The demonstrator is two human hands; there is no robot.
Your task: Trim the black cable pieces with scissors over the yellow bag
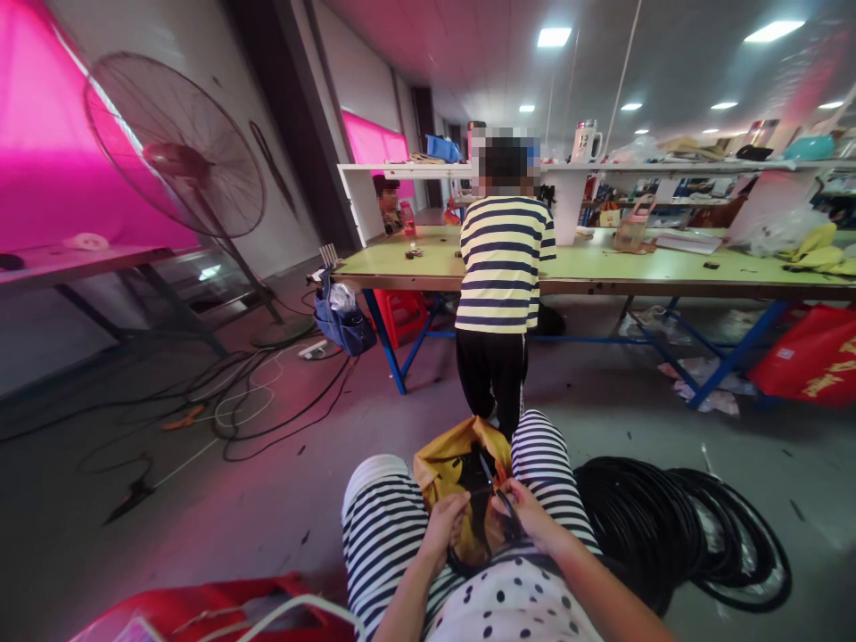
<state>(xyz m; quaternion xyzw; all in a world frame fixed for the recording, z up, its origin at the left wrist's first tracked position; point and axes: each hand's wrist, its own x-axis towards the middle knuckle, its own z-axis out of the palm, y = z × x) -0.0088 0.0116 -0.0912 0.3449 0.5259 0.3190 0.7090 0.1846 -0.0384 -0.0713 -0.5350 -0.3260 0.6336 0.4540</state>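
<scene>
My right hand (530,512) is closed around a pair of scissors (487,469), whose blades point up and away from me. Opposite it, my left hand (447,524) pinches a thin black strip (479,491) that stretches toward the scissors; whether it is a cord or tubing I cannot make out. Both hands are over my lap, above a yellow bag (438,448) that gapes between my knees. Small dark pieces lie inside the bag, too shadowed to name.
Coils of black tubing or cable (635,522) lie on the floor to my right. A person in a striped shirt (503,263) stands ahead at a green-topped table (394,259). A fan (177,160) and loose cables (247,401) are at left; a red bag (220,606) sits near me.
</scene>
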